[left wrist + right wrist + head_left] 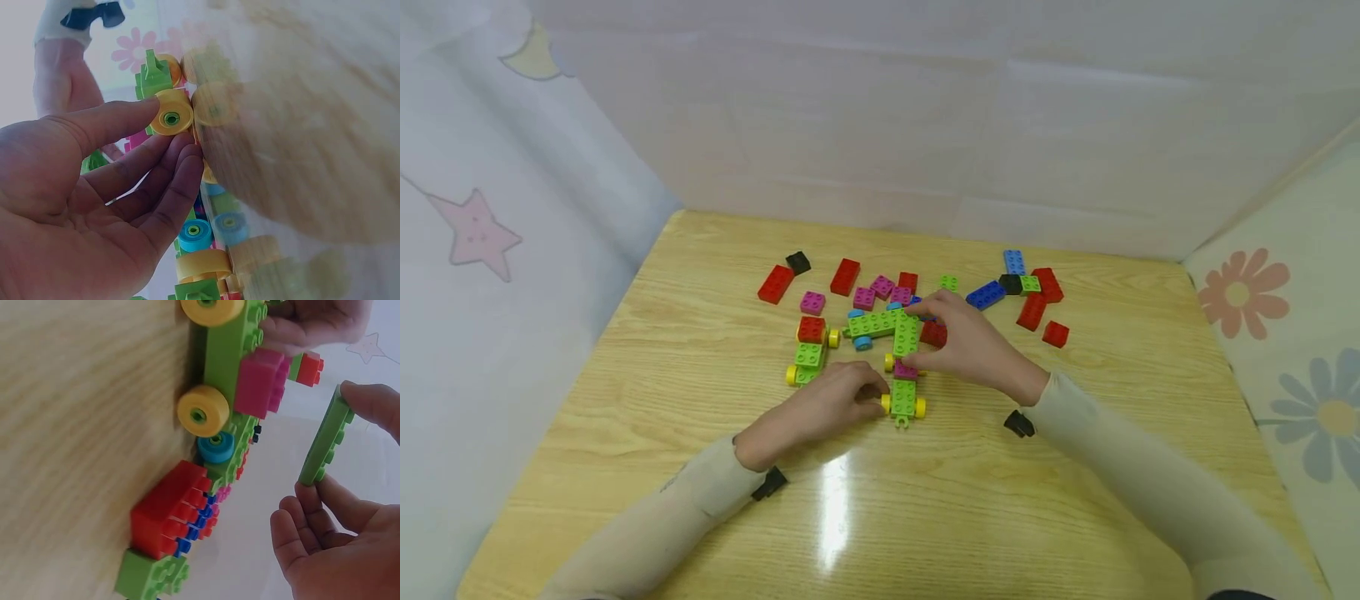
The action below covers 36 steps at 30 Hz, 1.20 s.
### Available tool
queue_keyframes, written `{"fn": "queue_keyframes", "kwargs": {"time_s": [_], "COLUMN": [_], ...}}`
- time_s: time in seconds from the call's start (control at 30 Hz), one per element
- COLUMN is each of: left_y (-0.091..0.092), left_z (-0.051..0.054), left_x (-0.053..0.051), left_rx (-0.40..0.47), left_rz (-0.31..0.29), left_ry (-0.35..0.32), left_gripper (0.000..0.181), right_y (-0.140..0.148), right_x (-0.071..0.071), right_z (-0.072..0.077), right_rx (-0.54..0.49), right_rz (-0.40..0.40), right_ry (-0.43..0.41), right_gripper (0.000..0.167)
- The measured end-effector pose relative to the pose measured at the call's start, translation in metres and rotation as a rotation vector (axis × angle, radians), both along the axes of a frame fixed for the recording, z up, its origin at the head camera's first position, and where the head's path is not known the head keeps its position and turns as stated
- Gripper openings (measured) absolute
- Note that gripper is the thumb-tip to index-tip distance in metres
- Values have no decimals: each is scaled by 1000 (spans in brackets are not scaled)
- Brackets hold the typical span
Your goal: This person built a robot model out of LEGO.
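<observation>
Between thumb and fingertips, my right hand (962, 343) pinches a thin green building plate (326, 440). It holds the plate raised above a green toy car base (903, 398) with yellow wheels. A magenta brick (256, 381) sits on that base. At the car's left side, my left hand (835, 396) grips a yellow wheel (172, 114) with thumb and fingers. Just left stands another yellow-wheeled green car (808, 356) with a red brick on top. Behind is a long green base (876, 323) with blue wheels.
Loose bricks lie across the back of the table: red bricks (846, 277), magenta bricks (812, 302), a dark blue brick (986, 295), a light blue brick (1014, 262) and a black brick (798, 262). White curtain-like cloth (865, 125) borders the table behind.
</observation>
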<state>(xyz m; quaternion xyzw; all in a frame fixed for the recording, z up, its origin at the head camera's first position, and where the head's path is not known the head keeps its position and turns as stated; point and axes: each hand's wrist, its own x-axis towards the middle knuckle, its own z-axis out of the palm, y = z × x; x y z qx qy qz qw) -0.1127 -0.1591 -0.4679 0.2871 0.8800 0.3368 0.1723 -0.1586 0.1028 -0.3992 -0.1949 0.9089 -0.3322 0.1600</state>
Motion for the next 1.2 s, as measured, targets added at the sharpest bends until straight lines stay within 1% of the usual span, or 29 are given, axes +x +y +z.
{"fn": "queue_keyframes", "kwargs": {"time_s": [0.1,0.13,0.17,0.27,0.37,0.43,0.5,0.57,0.63,0.67,0.7,0.73,0.83,0.87,0.9,0.93,0.97,1.03,1.1,1.13,1.2], "left_y": [0,1,1,-1,-4,-2,-3,-1,-1,-1,-1,0,1,2,1,2,2,2,2,2,0], "left_z": [0,7,6,2,-9,-5,-11,-5,-8,-5,-8,-3,2,8,3,11,11,10,6,7,-5], "left_x": [1,3,3,1,-3,-3,-5,-4,-5,-4,-6,-4,-3,-1,-2,0,0,0,0,0,-4], "left_rx": [2,3,5,12,14,7,13,0,4,-3,-7,-17,-19,-25,-15,-17,-14,-11,-19,-24,-22], "left_rz": [0,6,6,1,-7,6,10,13,9,10,13,13,12,16,8,7,6,6,6,10,2], "left_ry": [2,-10,-5,2,10,-23,-19,-28,-22,-27,-33,-44,-42,-50,-33,-34,-33,-30,-25,-30,-17], "left_gripper": [24,24,24,23,24,25,25,25,25,25,26,26,25,24,24,24,24,24,24,25,25], "right_y": [5,7,8,10,11,11,11,10,10,9,9,8,7,7,7,6,6,6,6,6,5], "right_x": [11,15,18,25,28,29,30,32,33,34,34,35,36,36,37,37,38,38,38,38,38], "right_z": [-4,-5,-6,-11,-16,-21,-24,-26,-27,-27,-27,-27,-27,-27,-27,-27,-27,-28,-29,-30,-29], "right_rx": [8,6,3,-16,-28,-34,-40,-43,-42,-41,-39,-36,-32,-30,-32,-33,-34,-32,-26,-21,-15], "right_rz": [10,10,14,27,35,34,33,36,39,40,42,43,44,45,46,47,49,54,58,60,60], "right_ry": [0,-7,-13,-23,-11,-3,-6,-8,-8,-6,-4,-3,-4,-3,-4,0,4,16,30,37,46], "right_gripper": [74,74,75,73,72,71,71,71,71,71,71,71,72,72,72,72,72,72,71,71,70]}}
